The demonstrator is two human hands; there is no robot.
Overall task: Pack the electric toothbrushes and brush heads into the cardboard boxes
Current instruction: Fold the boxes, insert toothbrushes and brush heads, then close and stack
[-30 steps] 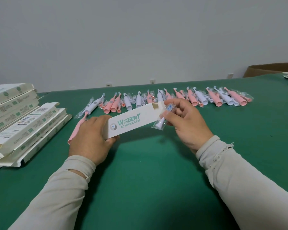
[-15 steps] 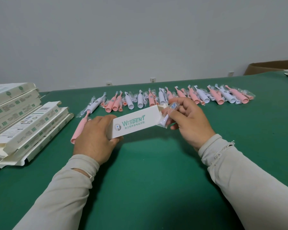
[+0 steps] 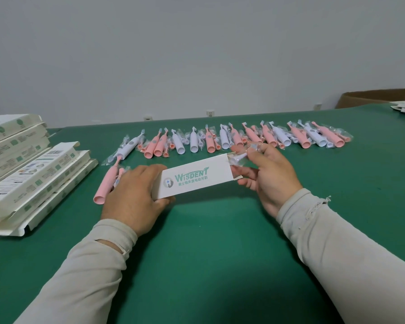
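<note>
The left hand (image 3: pixel 133 195) grips the closed end of a white box (image 3: pixel 192 181), its fingers (image 3: pixel 160 201) curled under the box and its thumb over the top, holding it above the green tabletop (image 3: pixel 220 253). The box's open end points at the right hand (image 3: pixel 269 178), whose fingers (image 3: pixel 251 152) pinch a wrapped brush head (image 3: pixel 239 157) right at the box mouth; part of its clear wrapper is already inside the opening. Just beyond the right fingers a row of pink and white toothbrushes (image 3: pixel 243 139) in clear bags lies across the tabletop. Just behind the left fingers lies 1 pink toothbrush (image 3: pixel 105 183), partly hidden by that hand. Well out past the left hand, a stack of boxes (image 3: pixel 33 174) sits at the tabletop's edge.
</note>
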